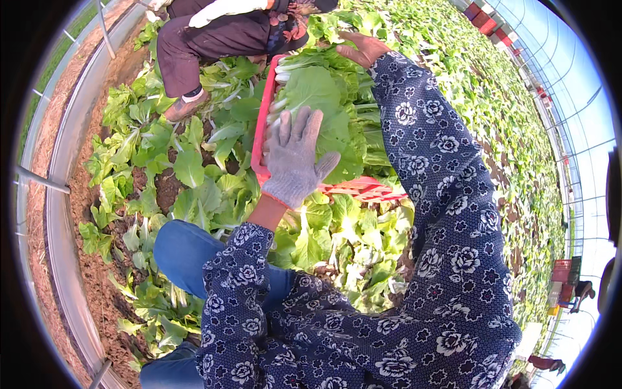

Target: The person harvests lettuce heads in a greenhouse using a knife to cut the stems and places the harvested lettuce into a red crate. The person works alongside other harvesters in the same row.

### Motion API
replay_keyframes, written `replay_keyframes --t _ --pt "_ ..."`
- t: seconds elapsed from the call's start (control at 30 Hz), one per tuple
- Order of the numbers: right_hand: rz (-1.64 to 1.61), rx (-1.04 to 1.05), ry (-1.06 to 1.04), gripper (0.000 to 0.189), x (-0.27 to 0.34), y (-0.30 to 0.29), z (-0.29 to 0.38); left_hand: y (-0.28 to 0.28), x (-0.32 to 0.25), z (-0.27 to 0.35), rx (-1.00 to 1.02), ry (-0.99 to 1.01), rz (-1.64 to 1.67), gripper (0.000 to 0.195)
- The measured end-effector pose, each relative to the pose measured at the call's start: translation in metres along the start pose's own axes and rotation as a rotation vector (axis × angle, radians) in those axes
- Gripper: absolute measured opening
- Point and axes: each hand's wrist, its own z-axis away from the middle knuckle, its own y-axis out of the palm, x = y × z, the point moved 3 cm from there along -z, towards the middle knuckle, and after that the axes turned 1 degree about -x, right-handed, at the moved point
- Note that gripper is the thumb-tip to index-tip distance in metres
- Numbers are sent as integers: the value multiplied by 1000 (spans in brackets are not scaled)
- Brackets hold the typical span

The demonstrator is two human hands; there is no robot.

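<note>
A red plastic crate [265, 109] stands before me, filled with leafy greens [316, 92] whose white stems point towards its left side. My left hand [297, 155], in a pale knit glove, lies flat over the near left part of the greens with its fingers spread and nothing gripped. At the far right end of the crate is my right hand [363, 49], bare, its thumb apart from its fingers. The palm side is hidden, and whether it touches the leaves there is unclear.
Loose greens [189, 170] cover the soil left of the crate. Another person's leg [182, 63] and gloved hand [228, 10] are just beyond it. A plastic greenhouse wall [578, 63] curves along the right. Stacked crates [561, 272] stand far right; a metal pipe [43, 180] juts in left.
</note>
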Motion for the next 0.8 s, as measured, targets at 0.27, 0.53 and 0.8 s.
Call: replay_keyframes --t 0.27,0.53,0.8 --pt "-488 -282 538 76 -70 -62 219 18 6 -38 130 -9 -140 81" --pt "-321 -260 443 77 -54 63 228 46 2 -54 471 54 -276 71" --pt "-263 -393 175 82 -85 129 256 82 12 -56 575 47 -278 71"
